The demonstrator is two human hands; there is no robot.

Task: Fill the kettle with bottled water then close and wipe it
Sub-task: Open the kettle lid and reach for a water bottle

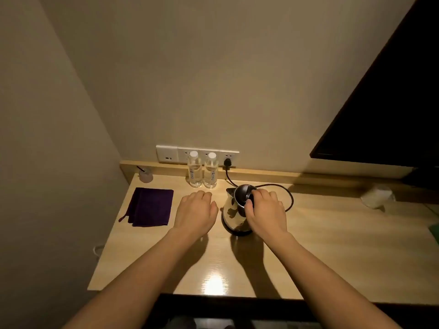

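Step in hand: the opening stage, by my judgement; both water bottles are capped and nothing looks poured.
Kettle: the steel kettle [234, 217] stands upright mid-desk [332, 245], its cord [288, 198] running to a wall socket behind.
Right hand: the right hand [266, 210] has fingers curled round the kettle's top, at handle and dark lid.
Left hand: the left hand [196, 210] has fingers relaxed, holding nothing, between the purple cloth [150, 206] and the kettle.
Bottles: left bottle [195, 172] and right bottle [211, 173] stand side by side by the wall.
Next move: probably free the lid, then fetch and uncap a bottle.
Hard to make out: the handle is covered; lid latch and water level cannot be told; a pale object [377, 195] far right is blurred.
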